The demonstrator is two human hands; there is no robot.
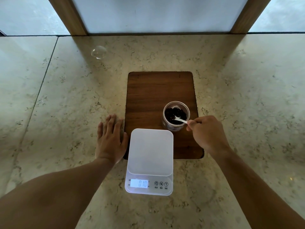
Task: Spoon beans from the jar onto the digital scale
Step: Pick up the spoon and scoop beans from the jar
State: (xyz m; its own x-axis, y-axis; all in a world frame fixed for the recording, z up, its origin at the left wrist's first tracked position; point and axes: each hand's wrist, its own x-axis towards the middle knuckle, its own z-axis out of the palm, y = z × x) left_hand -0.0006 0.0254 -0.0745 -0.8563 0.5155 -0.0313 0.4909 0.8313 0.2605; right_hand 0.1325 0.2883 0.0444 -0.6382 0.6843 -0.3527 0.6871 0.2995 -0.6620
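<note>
A clear glass jar (176,105) with dark beans (171,112) in it stands open on the right side of a wooden board (153,96). My right hand (208,134) pinches the handle of a small white spoon (179,119), whose bowl dips into the beans. A white digital scale (150,151) lies in front of the jar, half on the board; its platform is bare and its lit display (139,183) shows digits. My left hand (110,139) rests flat on the counter just left of the scale, fingers spread, holding nothing.
A clear round glass lid (98,52) lies on the marble counter (66,104) at the far left. A wooden-framed window panel (158,15) rises along the counter's back edge.
</note>
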